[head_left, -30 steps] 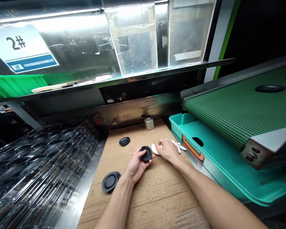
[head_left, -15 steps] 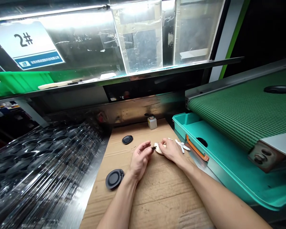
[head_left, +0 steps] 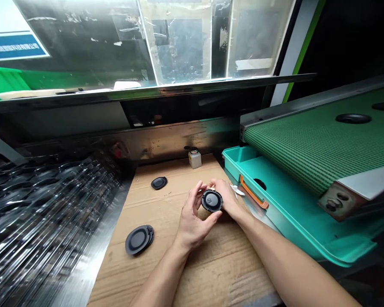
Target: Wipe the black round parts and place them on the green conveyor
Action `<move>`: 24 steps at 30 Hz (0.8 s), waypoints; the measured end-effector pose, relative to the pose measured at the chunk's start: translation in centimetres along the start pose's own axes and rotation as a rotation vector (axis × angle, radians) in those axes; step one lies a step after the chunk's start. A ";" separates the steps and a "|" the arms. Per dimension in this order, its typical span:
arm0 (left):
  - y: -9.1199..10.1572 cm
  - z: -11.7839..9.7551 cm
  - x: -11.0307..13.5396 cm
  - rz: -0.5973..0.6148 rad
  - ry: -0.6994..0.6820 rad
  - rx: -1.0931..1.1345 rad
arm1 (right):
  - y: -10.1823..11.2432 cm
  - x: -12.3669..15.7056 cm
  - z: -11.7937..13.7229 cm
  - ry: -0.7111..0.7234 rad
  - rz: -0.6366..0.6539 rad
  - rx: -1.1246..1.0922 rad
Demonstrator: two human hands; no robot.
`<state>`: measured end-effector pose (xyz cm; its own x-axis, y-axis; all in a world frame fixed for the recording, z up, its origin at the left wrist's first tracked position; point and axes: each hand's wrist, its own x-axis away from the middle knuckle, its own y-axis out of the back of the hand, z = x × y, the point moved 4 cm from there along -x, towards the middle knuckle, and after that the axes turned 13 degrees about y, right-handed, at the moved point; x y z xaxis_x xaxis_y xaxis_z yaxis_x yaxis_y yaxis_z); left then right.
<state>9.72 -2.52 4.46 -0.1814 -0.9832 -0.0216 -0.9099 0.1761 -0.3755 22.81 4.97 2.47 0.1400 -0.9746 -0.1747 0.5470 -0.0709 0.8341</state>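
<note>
hidden: pale piece (head_left: 212, 189) behind black disc (head_left: 211, 201) | cut off: blue sign (head_left: 13, 47) at top-left edge | too small to read: bottle label (head_left: 195, 160)

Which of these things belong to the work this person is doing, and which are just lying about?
Part of the work:
- left hand and right hand
- round black part held between them
- similar black parts and on the cardboard sheet

Apparently just nearby:
- small bottle
- teal tray
- green mesh conveyor belt
- clear plastic trays
</note>
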 end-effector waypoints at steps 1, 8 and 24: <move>0.0 0.0 0.0 0.012 -0.015 -0.010 | 0.0 0.0 -0.1 0.000 -0.002 -0.004; -0.3 -0.5 0.4 0.004 -0.008 0.014 | 0.0 0.1 -0.2 0.018 -0.009 -0.012; 6.2 0.1 -0.1 -0.189 -0.035 -0.958 | -1.4 0.2 -0.2 0.035 -0.067 0.145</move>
<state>4.15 -1.33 2.09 -0.0043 -0.9974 -0.0718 -0.8432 -0.0349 0.5364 22.21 4.94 1.19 0.1378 -0.9588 -0.2485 0.4319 -0.1676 0.8862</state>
